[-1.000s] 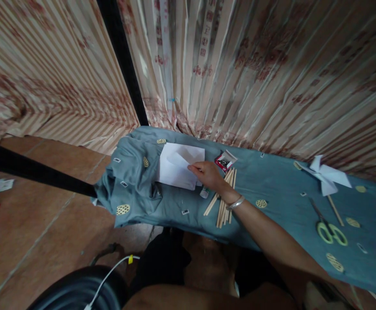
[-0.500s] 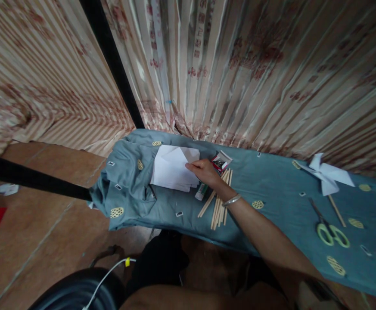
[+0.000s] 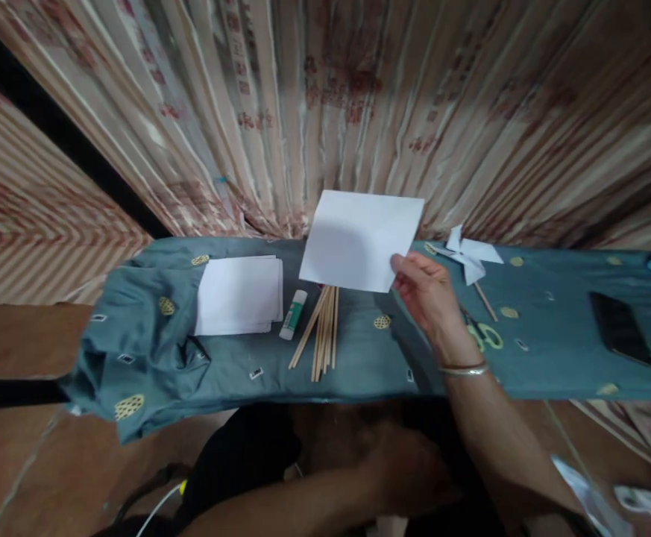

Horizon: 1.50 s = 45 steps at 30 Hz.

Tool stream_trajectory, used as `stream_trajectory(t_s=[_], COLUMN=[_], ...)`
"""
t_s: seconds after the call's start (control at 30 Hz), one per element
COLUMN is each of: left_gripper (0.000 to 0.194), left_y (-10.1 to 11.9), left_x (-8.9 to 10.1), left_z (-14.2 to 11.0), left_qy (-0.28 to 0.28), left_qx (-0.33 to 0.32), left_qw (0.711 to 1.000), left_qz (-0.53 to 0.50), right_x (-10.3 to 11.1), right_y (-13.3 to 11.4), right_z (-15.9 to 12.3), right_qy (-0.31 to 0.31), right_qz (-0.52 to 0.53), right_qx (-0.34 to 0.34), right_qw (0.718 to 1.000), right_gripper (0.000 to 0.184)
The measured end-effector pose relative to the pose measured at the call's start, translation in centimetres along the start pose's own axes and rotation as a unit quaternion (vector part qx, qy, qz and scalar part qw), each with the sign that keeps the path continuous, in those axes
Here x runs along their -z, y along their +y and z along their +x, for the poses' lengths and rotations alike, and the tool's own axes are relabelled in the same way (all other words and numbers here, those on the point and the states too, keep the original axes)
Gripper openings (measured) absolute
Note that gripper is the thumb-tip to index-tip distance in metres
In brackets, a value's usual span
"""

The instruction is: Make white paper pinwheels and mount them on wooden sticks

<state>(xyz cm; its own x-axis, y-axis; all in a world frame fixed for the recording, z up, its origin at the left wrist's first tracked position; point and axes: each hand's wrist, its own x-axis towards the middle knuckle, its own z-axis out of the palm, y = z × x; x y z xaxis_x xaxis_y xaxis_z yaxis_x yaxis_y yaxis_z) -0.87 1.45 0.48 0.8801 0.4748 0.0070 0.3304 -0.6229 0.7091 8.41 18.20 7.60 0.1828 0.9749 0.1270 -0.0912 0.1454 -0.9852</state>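
Note:
My right hand [image 3: 424,287], with a silver bangle at the wrist, pinches the lower right corner of a white sheet of paper [image 3: 363,240] between thumb and fingers. The sheet is held up flat above the table. Below it lie several thin wooden sticks [image 3: 322,335], their far ends covered by the paper. A glue stick [image 3: 294,315] lies left of them, beside a stack of white paper [image 3: 238,294]. My left hand [image 3: 409,466] is low over my lap, dark and blurred, so its fingers do not show clearly.
On the blue-green cloth [image 3: 157,335] to the right are a white paper pinwheel [image 3: 467,257] on a stick, green-handled scissors [image 3: 485,334] partly behind my wrist, and a black phone [image 3: 620,327]. A patterned curtain [image 3: 280,112] hangs along the far edge.
My right hand has lifted a sheet off the stack and carried it right, over the sticks. The view has turned right, bringing the phone in. The small red box is now hidden.

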Motion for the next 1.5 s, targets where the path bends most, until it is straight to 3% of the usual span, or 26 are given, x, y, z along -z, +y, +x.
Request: stream_trajectory(t_s=[0.03,0.1,0.17,0.2,0.27,0.33,0.43,0.67,0.83,0.93,1.07,1.13,1.27,1.43,1.5], left_gripper=[0.025,0.027,0.017,0.014,0.028,0.036,0.030,0.028,0.024,0.015,0.017,0.017,0.017,0.050,0.053], left_y=[-0.2,-0.7,-1.2,-1.4,-1.7,-2.1,-3.2,-6.2,-7.4,-8.0,-7.7,-7.3,-6.9,-6.6,-6.2], left_x=[0.0,0.6,1.7,2.2,3.2,3.8,4.2,4.9,5.7,5.9,5.9,5.7,5.6,6.1,6.0], left_z=[0.1,0.3,0.4,0.4,0.6,0.8,1.3,2.0,1.8,1.5,0.8,0.5,0.1,-0.3,-0.4], left_qy=[-0.012,0.024,0.065,0.098,0.157,0.198,0.227,0.248,0.219,0.215,0.229,0.223,0.226,0.256,0.262], left_qx=[-0.012,-0.019,-0.036,-0.030,-0.026,-0.036,-0.023,0.009,-0.004,-0.008,-0.013,-0.015,-0.003,0.035,0.026], left_qw=[1.000,1.000,0.997,0.995,0.987,0.976,0.961,0.945,0.940,0.940,0.943,0.948,0.952,0.948,0.940], left_qz=[0.002,0.002,-0.016,-0.012,0.031,0.080,0.157,0.211,0.261,0.265,0.240,0.227,0.207,0.188,0.218], right_x=[1.8,5.0,7.4,8.3,9.4,9.6,9.2,9.3,10.9,12.9,15.2,15.4,14.5,13.3,13.0], right_y=[-0.7,-2.1,-2.9,-2.9,-2.0,-0.1,2.6,3.7,3.8,3.9,3.8,4.0,5.0,7.1,7.5], right_z=[-0.8,-2.5,-4.6,-5.6,-7.6,-9.3,-11.2,-12.2,-11.6,-10.7,-9.5,-9.0,-8.0,-6.7,-6.4], right_qy=[0.045,0.124,0.142,0.110,0.030,-0.054,-0.150,-0.189,-0.223,-0.203,-0.165,-0.146,-0.112,-0.071,-0.059], right_qz=[-0.049,-0.173,-0.332,-0.417,-0.540,-0.619,-0.656,-0.593,-0.505,-0.466,-0.369,-0.333,-0.296,-0.328,-0.351], right_qx=[0.046,0.134,0.202,0.224,0.266,0.250,0.225,0.207,0.175,0.137,0.052,0.001,-0.023,0.021,0.027], right_qw=[0.997,0.968,0.911,0.874,0.798,0.742,0.704,0.755,0.815,0.850,0.913,0.932,0.948,0.942,0.934], right_gripper=[0.016,0.016,0.018,0.019,0.024,0.029,0.021,0.023,0.026,0.042,0.025,0.019,0.023,0.022,0.021])
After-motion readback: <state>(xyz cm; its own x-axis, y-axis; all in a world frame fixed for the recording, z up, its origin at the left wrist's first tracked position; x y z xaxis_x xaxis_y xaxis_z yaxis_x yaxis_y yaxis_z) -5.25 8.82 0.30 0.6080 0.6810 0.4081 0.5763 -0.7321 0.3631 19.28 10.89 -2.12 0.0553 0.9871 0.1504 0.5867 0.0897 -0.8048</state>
